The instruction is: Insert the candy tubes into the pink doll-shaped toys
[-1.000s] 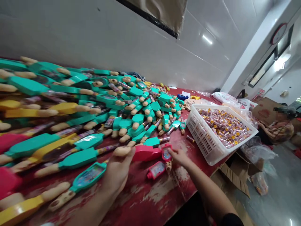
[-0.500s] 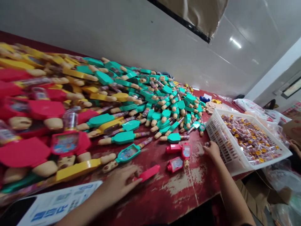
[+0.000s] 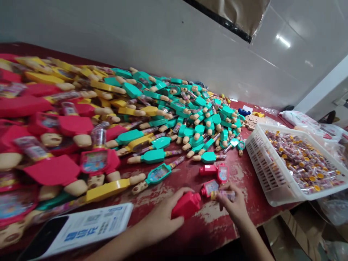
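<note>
At the left end of the red, worn-paint counter (image 3: 206,224), a heap of moulded plastic toy cases (image 3: 130,108) spread toward the back wall, with red and yellow ones nearest the left and teal ones massed toward the middle, most with beige hand-shaped ends. The loose spread suggested bulk stock kept within reach rather than arranged for show. A printed leaflet (image 3: 95,224) lay along the near edge of the counter, just left of the left hand (image 3: 159,226). That hand was curled around a red plastic case body (image 3: 186,205), its fingers wrapped over the piece, which seemed to be steadied against the counter. Just to the right, the right hand (image 3: 231,203) was closed on a clear labelled tube (image 3: 223,195), pinched between fingers and thumb just over a small red case (image 3: 210,188) with a clear window. The tube looked like the yellow-capped tubes (image 3: 301,163) filling the white slatted plastic crate (image 3: 258,159) near the right end of the counter, a placement that kept them close to the working hands.
</note>
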Demonstrator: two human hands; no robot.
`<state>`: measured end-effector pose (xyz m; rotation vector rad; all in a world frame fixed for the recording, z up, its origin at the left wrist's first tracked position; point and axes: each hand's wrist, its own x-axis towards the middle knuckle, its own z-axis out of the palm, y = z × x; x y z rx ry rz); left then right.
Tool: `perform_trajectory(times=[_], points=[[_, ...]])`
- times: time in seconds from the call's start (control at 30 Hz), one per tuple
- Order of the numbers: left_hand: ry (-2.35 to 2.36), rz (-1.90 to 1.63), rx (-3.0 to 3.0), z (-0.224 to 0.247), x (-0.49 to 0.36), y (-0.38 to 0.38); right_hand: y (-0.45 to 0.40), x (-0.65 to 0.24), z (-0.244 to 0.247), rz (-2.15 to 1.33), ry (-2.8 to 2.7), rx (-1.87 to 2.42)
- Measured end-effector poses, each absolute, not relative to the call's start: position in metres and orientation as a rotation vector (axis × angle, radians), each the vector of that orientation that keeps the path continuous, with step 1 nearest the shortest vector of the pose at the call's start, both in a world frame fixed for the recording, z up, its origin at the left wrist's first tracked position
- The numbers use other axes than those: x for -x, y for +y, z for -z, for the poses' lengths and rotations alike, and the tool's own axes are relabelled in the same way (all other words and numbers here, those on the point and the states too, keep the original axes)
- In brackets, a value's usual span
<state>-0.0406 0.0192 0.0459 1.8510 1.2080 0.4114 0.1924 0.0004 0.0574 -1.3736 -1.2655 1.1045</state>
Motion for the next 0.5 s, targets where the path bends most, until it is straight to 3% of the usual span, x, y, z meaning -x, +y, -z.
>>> perform_trajectory(times=[0.2,0.3,0.5], points=[[1.144,-0.157,-1.717,-0.090,0.053,-0.002,-0.045,-0.195,-0.089,-0.458,-2.238,1.006],[1.060,-0.002,-1.808,-0.101,0.045,-0.006,-0.055,-0.190,-0.097,-0.206,-2.452,0.870],[0.975,0.162,-1.892,-0.107,0.041,-0.016,-0.063,-0.185,-0.109,-0.371,-2.508,0.830]])
